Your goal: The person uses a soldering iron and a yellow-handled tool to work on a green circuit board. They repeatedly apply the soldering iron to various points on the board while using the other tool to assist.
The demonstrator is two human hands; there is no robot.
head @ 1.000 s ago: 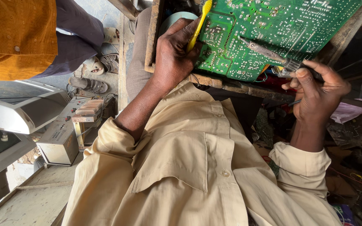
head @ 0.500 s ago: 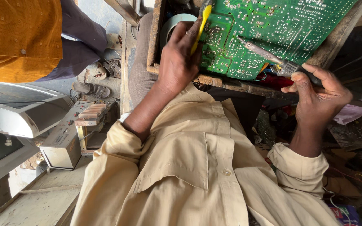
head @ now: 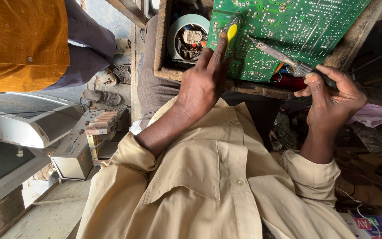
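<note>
The green circuit board (head: 288,31) lies at the top of the frame, resting on a wooden frame (head: 160,40). The left hand (head: 204,82), at upper centre, has its fingers closed on a yellow-handled tool (head: 231,31), whose tip touches the board's left part. The right hand (head: 332,95), at the right of the frame, is clamped on the dark grip of a soldering iron (head: 279,54); the iron's metal shaft slants up and left across the board, its tip on the board just right of the yellow tool. Left of the board, inside the frame, sits a round grey part (head: 189,37) with wires showing in its middle. Both arms come out of rolled beige sleeves (head: 129,155).

At upper left a second person stands in an orange garment (head: 18,40), with sandals (head: 107,95) on the floor below. Two grey monitor casings (head: 27,119) lie at the left edge, a small metal box (head: 71,155) beside them.
</note>
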